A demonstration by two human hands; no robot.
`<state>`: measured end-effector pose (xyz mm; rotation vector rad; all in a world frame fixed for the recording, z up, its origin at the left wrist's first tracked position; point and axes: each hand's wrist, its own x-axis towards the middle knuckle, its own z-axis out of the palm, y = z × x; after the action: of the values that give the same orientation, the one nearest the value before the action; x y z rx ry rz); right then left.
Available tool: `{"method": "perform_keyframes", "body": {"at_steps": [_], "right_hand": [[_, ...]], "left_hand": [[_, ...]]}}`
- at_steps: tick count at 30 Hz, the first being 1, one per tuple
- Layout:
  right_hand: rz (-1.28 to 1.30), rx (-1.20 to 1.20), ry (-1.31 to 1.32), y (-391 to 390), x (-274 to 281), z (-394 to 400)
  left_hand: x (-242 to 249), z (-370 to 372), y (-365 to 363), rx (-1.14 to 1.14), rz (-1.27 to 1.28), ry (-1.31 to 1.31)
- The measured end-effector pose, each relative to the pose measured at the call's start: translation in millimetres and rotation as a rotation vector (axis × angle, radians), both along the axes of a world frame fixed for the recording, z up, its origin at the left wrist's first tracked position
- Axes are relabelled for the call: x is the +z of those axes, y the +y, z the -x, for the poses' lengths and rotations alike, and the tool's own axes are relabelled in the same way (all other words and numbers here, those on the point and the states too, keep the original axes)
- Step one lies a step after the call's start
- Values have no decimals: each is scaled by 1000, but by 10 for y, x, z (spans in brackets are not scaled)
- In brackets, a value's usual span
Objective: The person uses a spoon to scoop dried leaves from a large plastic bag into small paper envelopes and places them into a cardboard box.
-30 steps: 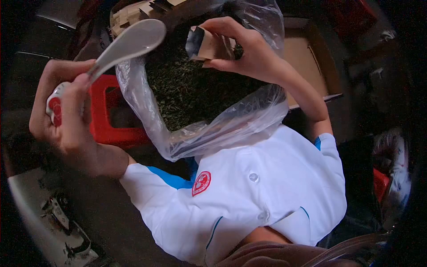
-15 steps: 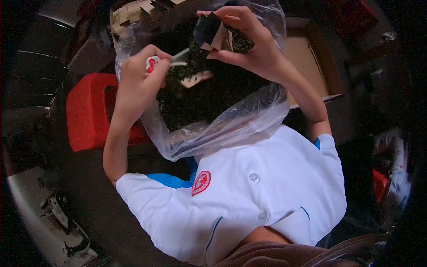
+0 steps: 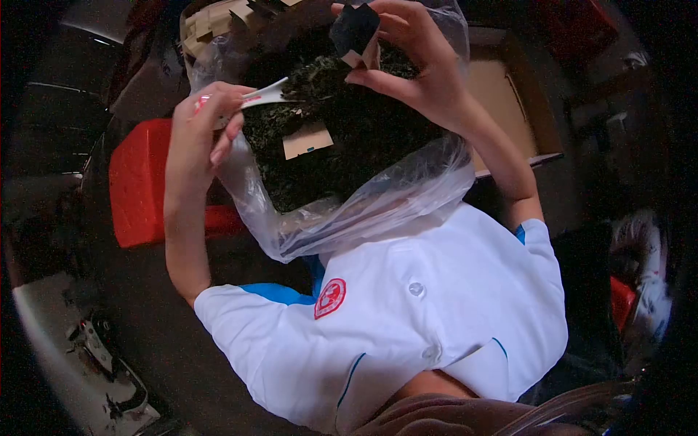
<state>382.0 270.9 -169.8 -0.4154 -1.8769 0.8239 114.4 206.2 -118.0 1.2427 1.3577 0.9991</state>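
Note:
My left hand (image 3: 207, 120) is closed around the handle of a white plastic spoon (image 3: 265, 95) with red print. The spoon's wide end points right, over dark dried leaves (image 3: 363, 138) that look like tea, and some leaves seem to lie at its tip. Held up in my right hand (image 3: 418, 62) between thumb and fingers is a small paper packet (image 3: 355, 33), dark on one face and brown at the edge. Its contents cannot be made out. A small beige card (image 3: 307, 140) rests on the leaves below the spoon.
A clear plastic bag (image 3: 378, 207) lines the leaf container. Folded beige paper packets (image 3: 218, 25) stand at the upper left. A shallow cardboard box (image 3: 502, 98) sits at right, and a red plastic stool (image 3: 138, 185) at left. Part of another person (image 3: 647, 291) shows at far right.
My left hand has drawn the spoon left and a little away from the packet. My right hand has shifted the packet slightly up and right. The beige card, blurred before, lies still.

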Motion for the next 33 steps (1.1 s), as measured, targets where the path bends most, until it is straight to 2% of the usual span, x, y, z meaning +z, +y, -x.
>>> {"method": "perform_keyframes", "body": {"at_steps": [3,9,15,19,22,25,29,32,33], "right_hand": [[-35,24,-9,20,16,-12],[-117,-141,-167,-73,-32,77],[-240,-174,-141,-24,-56,130],[-218,-163,-220,3,-82,144],[-187,-165,-239,-17,-103,168],[-189,-174,-238,-13,-130,172],[-230,-200,-189,14,-117,169],[-206,-173,-149,3,-121,171],[-183,-154,-138,-4,-123,172]], "left_hand": [[136,80,-55,77,-9,17],[340,242,-194,204,-109,78],[527,108,-234,135,-181,207],[586,0,-171,81,-231,301],[625,-36,-120,125,-235,374],[686,-110,-135,89,-433,529],[653,-357,-232,5,-857,771],[553,-444,-425,19,-991,989],[491,-446,-471,33,-1112,1124]]}}
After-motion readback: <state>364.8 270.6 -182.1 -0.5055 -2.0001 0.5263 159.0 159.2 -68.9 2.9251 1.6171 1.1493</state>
